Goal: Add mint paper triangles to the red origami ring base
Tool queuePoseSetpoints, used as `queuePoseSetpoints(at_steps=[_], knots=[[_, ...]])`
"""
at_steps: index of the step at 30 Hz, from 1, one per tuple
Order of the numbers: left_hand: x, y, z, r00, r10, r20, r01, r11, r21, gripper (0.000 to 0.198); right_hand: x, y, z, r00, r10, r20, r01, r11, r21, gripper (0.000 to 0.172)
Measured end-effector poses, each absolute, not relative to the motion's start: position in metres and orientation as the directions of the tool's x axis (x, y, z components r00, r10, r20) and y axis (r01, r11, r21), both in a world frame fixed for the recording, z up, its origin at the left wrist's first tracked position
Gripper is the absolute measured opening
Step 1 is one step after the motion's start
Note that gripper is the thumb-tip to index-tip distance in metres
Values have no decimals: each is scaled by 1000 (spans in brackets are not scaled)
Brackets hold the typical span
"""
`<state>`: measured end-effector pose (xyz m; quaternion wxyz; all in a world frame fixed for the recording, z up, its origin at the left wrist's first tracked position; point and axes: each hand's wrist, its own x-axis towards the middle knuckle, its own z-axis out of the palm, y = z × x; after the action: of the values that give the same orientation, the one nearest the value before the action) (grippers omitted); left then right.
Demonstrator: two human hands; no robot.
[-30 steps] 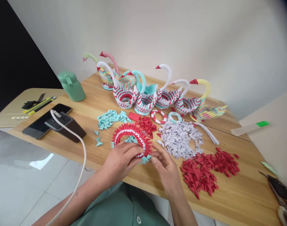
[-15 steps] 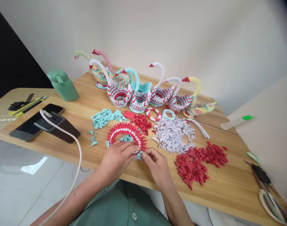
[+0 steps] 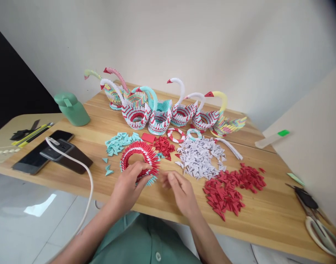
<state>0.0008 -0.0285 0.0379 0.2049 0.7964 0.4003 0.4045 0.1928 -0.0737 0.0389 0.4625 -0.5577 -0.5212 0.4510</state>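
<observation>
My left hand (image 3: 129, 186) is closed on the near right side of a paper ring (image 3: 126, 156), its thumb inside the grip and fingers over the wall. The ring is built of folded triangles, red spikes outward with a white band and pale blue points below. To its right, apart from it, my right hand (image 3: 180, 190) has curled fingers with the thumb against them. Its fingertips are blurred, so anything small between them is hidden. Pale blue paper triangles (image 3: 119, 143), a small red pile (image 3: 164, 147) and white triangles (image 3: 199, 159) lie beyond the hands.
Several paper swans (image 3: 159, 121) stand along the back. Two small paper rings (image 3: 176, 140) and a white curved neck piece (image 3: 231, 148) lie before them. Red triangles (image 3: 225, 196) spread at right, scissors (image 3: 316, 223) farther. A power bank (image 3: 71, 159), phone (image 3: 27, 161) and green bottle (image 3: 72, 110) stand left.
My right hand has come away from the ring's edge. My left hand has shifted left with the ring, which is now tilted and turned. The whole view has moved slightly.
</observation>
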Motion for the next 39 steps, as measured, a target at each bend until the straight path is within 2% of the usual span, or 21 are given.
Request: queuePoseSetpoints(at_steps=[2, 4, 7, 9, 17, 19, 21, 22, 24, 26, 28, 30, 33, 39], knots=[[-7, -27, 37, 348, 803, 483, 489, -595, 638, 10, 207, -69, 39, 126, 992, -1, 256, -33, -966, 37], [-12, -28, 37, 354, 802, 481, 506, -597, 623, 11, 218, -63, 36, 139, 989, 55, 454, -14, -891, 29], [-13, -29, 38, 372, 788, 490, 510, -615, 601, 10, 224, -52, 32, 66, 989, 131, 735, 41, -676, 20], [-13, -30, 39, 387, 772, 504, 502, -635, 587, 9, 222, -42, 32, 10, 990, 144, 836, 71, -545, 23], [-12, -27, 35, 379, 757, 532, 486, -652, 582, 10, 200, 9, 40, -147, 988, 51, 968, 154, -196, 21], [-13, -27, 33, 373, 759, 534, 486, -650, 584, 11, 197, 6, 36, -173, 984, 34, 970, 177, -169, 18], [-13, -26, 31, 370, 766, 525, 487, -641, 593, 11, 199, -6, 32, -209, 977, 45, 951, 214, -223, 18], [-13, -26, 31, 368, 770, 520, 486, -637, 598, 11, 203, -14, 31, -214, 975, 63, 931, 223, -290, 18], [-11, -25, 29, 370, 771, 518, 476, -637, 606, 11, 212, -33, 31, -134, 986, 101, 846, 167, -506, 16], [-8, -24, 29, 374, 760, 532, 460, -650, 604, 11, 220, -50, 33, 24, 997, 72, 628, 42, -777, 12], [-3, -24, 31, 384, 743, 549, 443, -670, 596, 10, 223, -61, 35, 122, 992, 18, 328, -23, -944, 17], [1, -25, 33, 404, 720, 565, 416, -694, 587, 11, 223, -68, 37, 168, 986, -1, 121, -21, -992, 21], [7, -28, 38, 435, 694, 573, 380, -719, 582, 13, 218, -74, 39, 176, 984, -16, -54, -7, -999, 25], [10, -36, 46, 426, 691, 584, 382, -722, 576, 11, 211, -82, 35, 151, 979, -134, -372, -70, -926, 26]])
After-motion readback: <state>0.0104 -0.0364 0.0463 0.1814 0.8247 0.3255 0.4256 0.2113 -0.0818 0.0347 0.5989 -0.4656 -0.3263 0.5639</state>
